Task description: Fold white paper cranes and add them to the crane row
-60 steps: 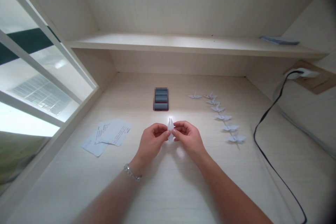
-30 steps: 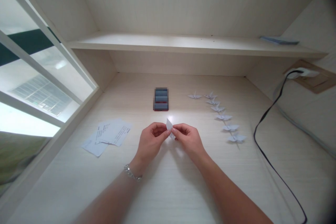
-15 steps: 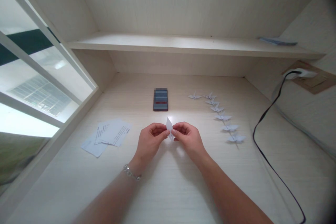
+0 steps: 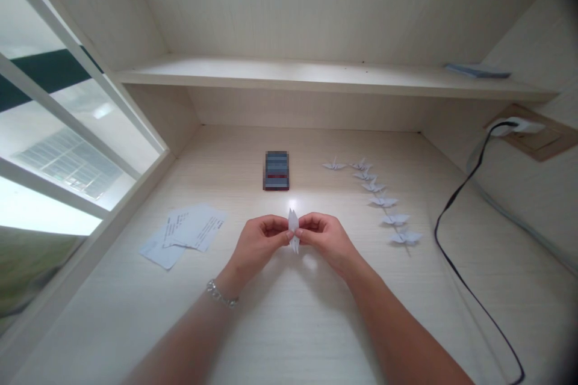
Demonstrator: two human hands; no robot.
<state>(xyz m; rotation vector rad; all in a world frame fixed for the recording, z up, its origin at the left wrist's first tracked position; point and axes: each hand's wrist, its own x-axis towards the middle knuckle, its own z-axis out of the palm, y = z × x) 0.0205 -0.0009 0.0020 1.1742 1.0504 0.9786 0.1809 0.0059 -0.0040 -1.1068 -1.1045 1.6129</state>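
Observation:
A small folded white paper (image 4: 293, 222), narrow with pointed ends, stands upright between my hands over the middle of the desk. My left hand (image 4: 263, 242) pinches its left side between thumb and fingers. From the other side, my right hand (image 4: 326, 242) pinches its right edge the same way. The fingertips cover part of the folds. To the right, several white paper cranes (image 4: 383, 201) lie in a curved row, with one crane (image 4: 334, 165) a little apart at the row's far left end.
Loose sheets of printed paper (image 4: 192, 228) lie on the left. A dark pixelated rectangular object (image 4: 276, 171) is beyond my hands. A black cable (image 4: 460, 271) runs from the wall socket (image 4: 539, 132) down the right side. A shelf (image 4: 316, 75) spans the back.
The folded paper has turned in my fingers: two narrow points now show at its top instead of one broad tip, and its lower points show. Both hands shifted slightly.

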